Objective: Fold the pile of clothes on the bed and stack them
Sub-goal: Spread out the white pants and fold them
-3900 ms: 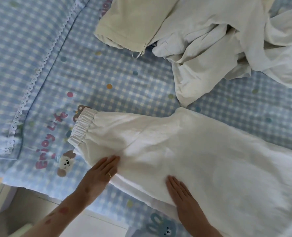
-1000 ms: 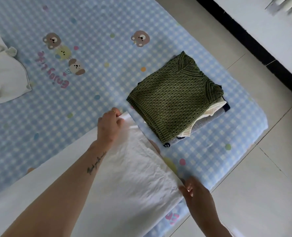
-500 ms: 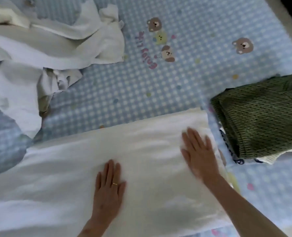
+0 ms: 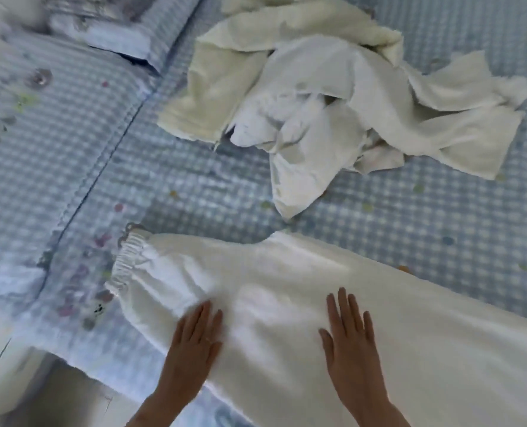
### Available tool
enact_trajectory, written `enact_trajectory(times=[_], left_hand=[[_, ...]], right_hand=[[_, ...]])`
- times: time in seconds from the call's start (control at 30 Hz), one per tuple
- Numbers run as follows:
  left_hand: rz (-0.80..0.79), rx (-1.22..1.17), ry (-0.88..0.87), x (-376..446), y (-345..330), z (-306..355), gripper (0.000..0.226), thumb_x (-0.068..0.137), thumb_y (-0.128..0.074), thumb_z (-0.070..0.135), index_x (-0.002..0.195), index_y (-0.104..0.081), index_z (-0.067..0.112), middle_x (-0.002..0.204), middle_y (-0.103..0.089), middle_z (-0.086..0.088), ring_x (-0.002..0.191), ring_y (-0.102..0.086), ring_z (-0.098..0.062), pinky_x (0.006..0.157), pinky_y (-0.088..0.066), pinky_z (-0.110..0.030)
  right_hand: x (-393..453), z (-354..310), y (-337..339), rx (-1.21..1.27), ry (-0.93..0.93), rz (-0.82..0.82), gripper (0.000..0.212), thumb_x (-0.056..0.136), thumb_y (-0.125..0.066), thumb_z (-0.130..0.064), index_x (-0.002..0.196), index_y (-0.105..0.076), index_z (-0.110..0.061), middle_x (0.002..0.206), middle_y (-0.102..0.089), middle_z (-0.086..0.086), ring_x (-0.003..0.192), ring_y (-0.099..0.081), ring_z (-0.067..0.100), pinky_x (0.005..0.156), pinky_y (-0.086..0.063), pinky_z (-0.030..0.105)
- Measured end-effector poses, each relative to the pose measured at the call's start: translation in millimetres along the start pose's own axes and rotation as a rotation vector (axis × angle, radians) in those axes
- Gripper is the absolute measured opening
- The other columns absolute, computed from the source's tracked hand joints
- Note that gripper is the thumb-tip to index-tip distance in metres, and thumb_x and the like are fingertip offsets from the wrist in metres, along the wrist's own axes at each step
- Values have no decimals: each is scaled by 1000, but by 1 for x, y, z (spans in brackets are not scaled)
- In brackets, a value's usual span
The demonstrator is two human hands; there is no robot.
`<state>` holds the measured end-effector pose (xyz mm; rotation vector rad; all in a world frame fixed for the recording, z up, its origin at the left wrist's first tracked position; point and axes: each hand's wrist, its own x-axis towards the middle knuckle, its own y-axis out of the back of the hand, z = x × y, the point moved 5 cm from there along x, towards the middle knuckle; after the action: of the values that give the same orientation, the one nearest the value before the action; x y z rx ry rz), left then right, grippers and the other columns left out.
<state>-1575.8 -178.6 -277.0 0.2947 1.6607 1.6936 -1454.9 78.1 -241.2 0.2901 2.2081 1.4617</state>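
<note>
Now both palms lie flat with straight fingers on the white trousers [image 4: 286, 291], left hand [image 4: 194, 343] nearer the elastic waistband [image 4: 126, 260], right hand [image 4: 351, 340] beside it (the green stack seen earlier is out of view); the unfolded pile [image 4: 333, 87] lies beyond on the bed [image 4: 194, 186].

A pair of white trousers [image 4: 317, 291] lay flat along the near edge of the bed [image 4: 194, 192], its gathered elastic waistband [image 4: 126, 260] at the left and the legs running off to the right. Farther back, a crumpled pile of white and cream clothes [image 4: 333, 97] sat unfolded, one white piece trailing down toward the trousers without touching them.
</note>
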Motion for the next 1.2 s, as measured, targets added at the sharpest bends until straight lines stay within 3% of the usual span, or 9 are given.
enact_trajectory(times=[0.17, 0.33, 0.47, 0.6, 0.7, 0.83, 1.0, 1.1, 1.2], left_hand=[[403, -324, 566, 5, 56, -138, 56, 93, -53, 24, 142, -35, 2, 147, -33, -22, 137, -27, -35, 108, -29, -51], [178, -1006, 1123, 23, 40, -231, 88, 77, -76, 31, 141, -26, -5, 110, -63, -22, 112, -57, -34, 90, -44, -43], [170, -1297, 1056, 28, 28, -241, 37, 66, -83, 11, 92, -63, -3, 73, -66, -8, 69, -61, -27, 60, -48, -28], [161, -1553, 918, 17, 47, -218, 25, 68, -76, 13, 90, -70, 3, 73, -67, -6, 69, -57, -22, 71, -46, -32], [272, -1401, 756, 3, 78, -173, 17, 77, -72, 3, 91, -70, 14, 76, -72, -1, 71, -64, -16, 67, -49, -23], [200, -1345, 414, -14, 97, -81, 41, 68, -76, 22, 107, -67, 28, 99, -69, 4, 93, -62, -9, 82, -49, -23], [176, -797, 333, -34, 56, -62, 101, 59, -83, 0, 141, -27, 17, 146, -35, -3, 134, -39, -27, 104, -38, -39], [152, -690, 232, -38, 35, -47, 98, 59, -64, -14, 142, -33, 29, 145, -39, 6, 129, -46, -22, 97, -43, -29], [170, -523, -117, -37, 28, -8, 67, 70, -47, -1, 135, -43, 16, 143, -39, -2, 134, -34, -18, 106, -32, -25]], right_hand=[[40, -143, -27, 58, 197, -109, 62, 100, -7, -37, 138, -47, -6, 146, -42, 14, 131, -45, 29, 107, -29, 36], [69, -225, -76, 119, 310, -270, 63, 87, -62, -28, 144, -39, -14, 153, -29, 10, 136, -39, 27, 105, -42, 38], [88, -234, -112, -5, 222, -490, 63, 101, -30, -35, 151, 7, -25, 155, 25, 1, 146, 12, 16, 118, -2, 37], [92, -257, -87, 284, 23, -439, 55, 102, -34, -35, 150, -17, -16, 159, -11, 4, 145, -16, 10, 113, -16, 17], [83, -284, -57, 858, -343, -371, 50, 89, -57, -46, 132, -52, -20, 128, -61, 0, 108, -58, 1, 86, -40, 3], [75, -273, -27, 964, -560, -218, 32, 74, -71, -44, 95, -59, -23, 84, -68, -7, 76, -66, 10, 60, -46, 13], [45, -195, -1, 1184, -736, -117, 16, 82, -72, -22, 93, -67, -12, 88, -73, 10, 75, -70, 29, 58, -55, 38], [12, -125, 10, 1249, -854, -127, 25, 74, -78, -30, 89, -71, -11, 88, -72, 20, 76, -66, 42, 72, -45, 71], [-13, -71, 12, 1217, -922, -88, 34, 69, -77, -36, 91, -72, -11, 86, -73, 20, 77, -62, 40, 74, -47, 63]])
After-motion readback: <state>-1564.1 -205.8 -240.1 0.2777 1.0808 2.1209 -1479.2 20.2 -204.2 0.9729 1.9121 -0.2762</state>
